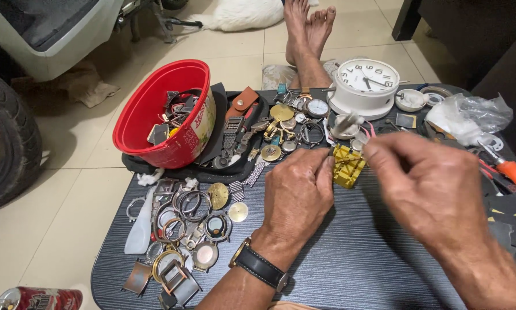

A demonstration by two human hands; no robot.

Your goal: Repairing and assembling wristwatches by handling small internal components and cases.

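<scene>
My left hand (297, 192) lies knuckles-up, fingers curled; my right hand (427, 186), just beside it, hovers blurred, fingertips pinched.

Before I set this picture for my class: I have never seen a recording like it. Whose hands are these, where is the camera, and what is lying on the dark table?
The one picture comes from a camera worn on a person's head, looking down at their own bare hands. The left hand, with a wristwatch, steadies a small yellow block-shaped tool. The right hand is blurred beside it; what it pinches cannot be told. On the dark table lie loose watch cases, a red bowl of parts and a white clock.
</scene>
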